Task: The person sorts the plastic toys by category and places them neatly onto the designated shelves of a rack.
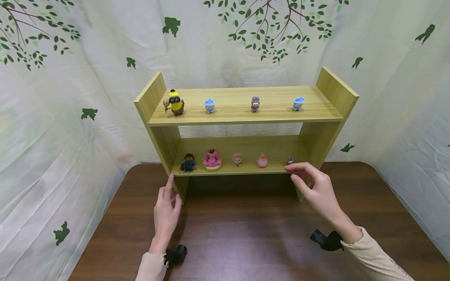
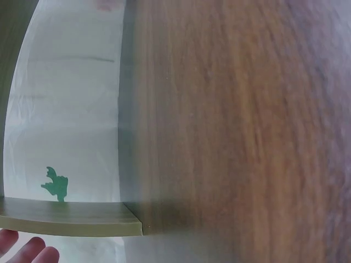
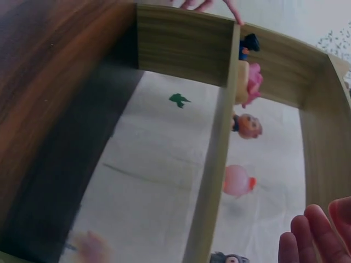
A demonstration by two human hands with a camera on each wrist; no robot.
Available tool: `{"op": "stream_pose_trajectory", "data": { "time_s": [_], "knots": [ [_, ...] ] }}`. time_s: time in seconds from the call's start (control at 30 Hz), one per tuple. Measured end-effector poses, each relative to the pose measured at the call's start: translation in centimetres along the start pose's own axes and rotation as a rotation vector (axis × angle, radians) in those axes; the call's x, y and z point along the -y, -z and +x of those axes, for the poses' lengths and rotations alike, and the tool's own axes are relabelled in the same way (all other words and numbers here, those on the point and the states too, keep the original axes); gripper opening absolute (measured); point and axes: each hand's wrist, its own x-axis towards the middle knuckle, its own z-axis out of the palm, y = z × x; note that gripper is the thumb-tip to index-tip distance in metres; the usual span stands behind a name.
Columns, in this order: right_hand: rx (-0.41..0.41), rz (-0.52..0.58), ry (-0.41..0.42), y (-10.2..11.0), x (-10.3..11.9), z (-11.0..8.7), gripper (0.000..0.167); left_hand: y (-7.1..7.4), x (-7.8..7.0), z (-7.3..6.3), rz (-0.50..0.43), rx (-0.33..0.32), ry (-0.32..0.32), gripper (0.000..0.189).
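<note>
My left hand [image 1: 166, 212] reaches up at the shelf unit's left side, its index fingertip at the front corner of the lower shelf [image 1: 235, 173]. My right hand [image 1: 318, 191] is by that shelf's right end, thumb and index finger apart, with a small grey figurine [image 1: 289, 160] just beyond the fingertips. In the right wrist view this grey figurine [image 3: 229, 258] stands apart from the fingers. Along the lower shelf stand a dark-haired figure in blue [image 1: 188, 163], a pink plush-like bear figurine [image 1: 212, 159], a small pinkish-brown figurine [image 1: 237, 159] and a pink duck-like figurine [image 1: 262, 160].
The wooden shelf unit [image 1: 327, 136] stands on a brown table [image 1: 242, 234]. Its upper shelf [image 1: 232, 117] carries a minion figurine [image 1: 176, 103], two blue-hatted figurines [image 1: 209, 105] and a grey figurine [image 1: 255, 104]. A leaf-patterned white curtain [image 1: 105, 148] hangs around the back and sides.
</note>
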Motion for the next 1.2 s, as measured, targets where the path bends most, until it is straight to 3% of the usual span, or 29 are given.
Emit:
{"op": "stream_pose_trajectory", "data": {
  "time_s": [0.2, 0.53, 0.77, 1.0, 1.2],
  "knots": [
    [-0.008, -0.107, 0.048, -0.8, -0.5, -0.8, 0.033, 0.2, -0.3, 0.0, -0.011, -0.02, -0.011, 0.075],
    [0.043, -0.18, 0.123, -2.1, -0.7, -2.0, 0.036, 0.6, -1.2, 0.3, -0.01, -0.06, -0.037, 0.072],
    [0.092, -0.228, 0.097, -2.5, -1.0, -2.9, 0.037, 1.4, -2.9, 0.5, -0.016, -0.051, -0.016, 0.064],
    [0.133, -0.348, 0.121, -3.4, -1.3, -3.7, 0.048, 1.8, -5.1, 0.4, -0.002, -0.047, -0.081, 0.051],
    [0.168, -0.44, 0.123, -3.9, -1.4, -4.3, 0.054, 2.1, -7.1, 0.3, -0.018, 0.024, -0.144, 0.047]
  ]
}}
